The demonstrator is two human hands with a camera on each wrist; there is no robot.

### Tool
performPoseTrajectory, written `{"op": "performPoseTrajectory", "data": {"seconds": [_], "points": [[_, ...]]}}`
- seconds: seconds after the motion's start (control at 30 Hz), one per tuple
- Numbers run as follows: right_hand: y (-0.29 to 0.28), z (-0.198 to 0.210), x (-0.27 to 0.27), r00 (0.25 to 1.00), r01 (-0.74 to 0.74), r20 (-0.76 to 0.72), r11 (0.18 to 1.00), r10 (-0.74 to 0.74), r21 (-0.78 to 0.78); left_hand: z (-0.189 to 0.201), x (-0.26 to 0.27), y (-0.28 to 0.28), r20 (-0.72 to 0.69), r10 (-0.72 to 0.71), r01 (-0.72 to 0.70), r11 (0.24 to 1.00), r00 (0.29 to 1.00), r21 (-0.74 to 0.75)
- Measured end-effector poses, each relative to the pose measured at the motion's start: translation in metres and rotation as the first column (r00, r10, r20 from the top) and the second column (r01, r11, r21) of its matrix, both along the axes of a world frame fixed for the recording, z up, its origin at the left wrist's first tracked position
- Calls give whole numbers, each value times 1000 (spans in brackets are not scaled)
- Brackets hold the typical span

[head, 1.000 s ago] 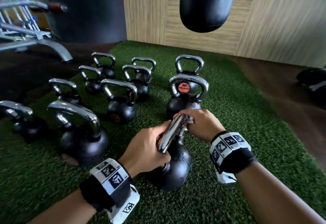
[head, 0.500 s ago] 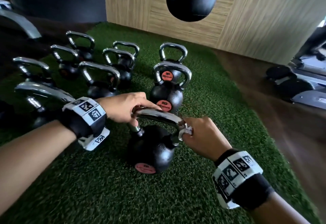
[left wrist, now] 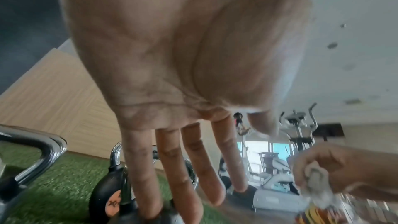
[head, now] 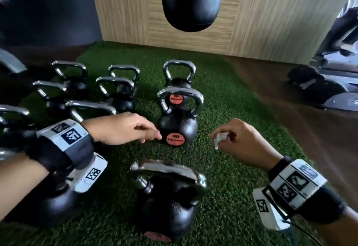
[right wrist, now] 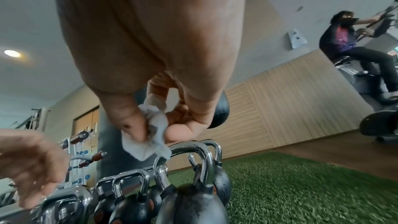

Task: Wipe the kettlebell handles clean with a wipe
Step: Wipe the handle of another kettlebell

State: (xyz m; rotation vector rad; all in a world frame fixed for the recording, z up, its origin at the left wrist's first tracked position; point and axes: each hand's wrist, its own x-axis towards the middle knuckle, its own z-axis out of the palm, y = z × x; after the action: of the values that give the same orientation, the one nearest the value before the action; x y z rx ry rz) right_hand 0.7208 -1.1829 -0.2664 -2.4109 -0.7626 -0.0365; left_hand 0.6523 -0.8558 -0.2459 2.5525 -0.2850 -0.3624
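Note:
Several black kettlebells with chrome handles stand on green turf. The nearest kettlebell (head: 166,205) sits below my hands, its handle (head: 166,170) free. My left hand (head: 126,127) hovers with straight, relaxed fingers (left wrist: 170,168) beside the body of a kettlebell with orange labels (head: 177,127), holding nothing. My right hand (head: 242,141) pinches a crumpled white wipe (head: 219,139) between thumb and fingers (right wrist: 148,130), to the right of that same kettlebell, above the turf.
A black punching bag (head: 190,1) hangs ahead before a wood-panel wall (head: 261,13). More kettlebells (head: 116,90) crowd the left. Exercise machines (head: 329,83) stand on the dark floor at right, a person (right wrist: 353,40) on one. Turf (head: 242,94) lies bare at right.
Both hands have let go of the nearest kettlebell's handle and moved forward toward the orange-labelled one. The view has shifted right and the nearest kettlebell now stands free.

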Motion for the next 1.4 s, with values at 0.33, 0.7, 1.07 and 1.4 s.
{"op": "performPoseTrajectory", "data": {"seconds": [0.33,0.7,1.07,1.4], "points": [[8,52,80,983,-4,-175,971,47,237,102,42,1,23,113,-114,936,993,332],[37,39,132,962,41,-266,934,59,355,48,93,29,-42,314,-283,901,949,329],[90,17,176,998,52,-56,947,-36,317,-145,223,62,-156,293,-309,947,943,-93],[134,43,208,997,-58,44,997,61,-52,-200,254,31,-143,211,-240,563,967,-791]]}}
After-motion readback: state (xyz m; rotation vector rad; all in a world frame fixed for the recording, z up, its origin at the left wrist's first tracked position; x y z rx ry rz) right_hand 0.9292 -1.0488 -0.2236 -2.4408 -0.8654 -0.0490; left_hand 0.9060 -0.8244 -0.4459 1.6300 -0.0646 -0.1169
